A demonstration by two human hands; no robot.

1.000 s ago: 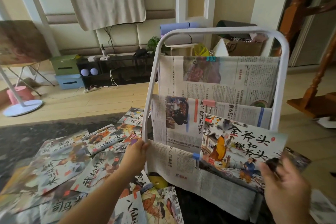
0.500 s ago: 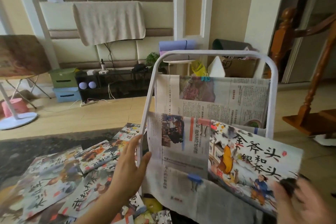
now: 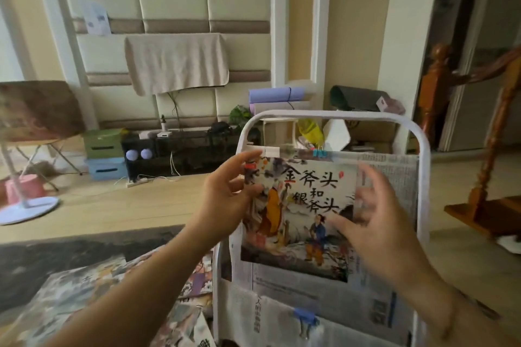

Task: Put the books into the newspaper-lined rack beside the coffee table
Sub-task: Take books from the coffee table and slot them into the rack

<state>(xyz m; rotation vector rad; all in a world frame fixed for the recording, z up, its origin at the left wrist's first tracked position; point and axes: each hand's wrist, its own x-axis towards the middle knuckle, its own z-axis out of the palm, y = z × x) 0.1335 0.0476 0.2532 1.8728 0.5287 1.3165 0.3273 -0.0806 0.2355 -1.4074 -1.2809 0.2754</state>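
A picture book with a painted cover and large Chinese characters stands upright in the white tube-frame rack. Its lower edge sits behind the newspaper lining of a pocket. My left hand pinches the book's left edge near the top corner. My right hand is blurred, with fingers spread and a fingertip against the right side of the cover. Several more picture books lie spread on the dark coffee table at lower left.
Blue binder clips hold the newspaper to the rack. A white fan base stands on the wooden floor at left, and a dark media shelf runs along the wall. A wooden stair post rises at right.
The book went from low at the right, in my right hand, up into the rack. My left hand left the rack frame and took the book's left edge. My right hand opened.
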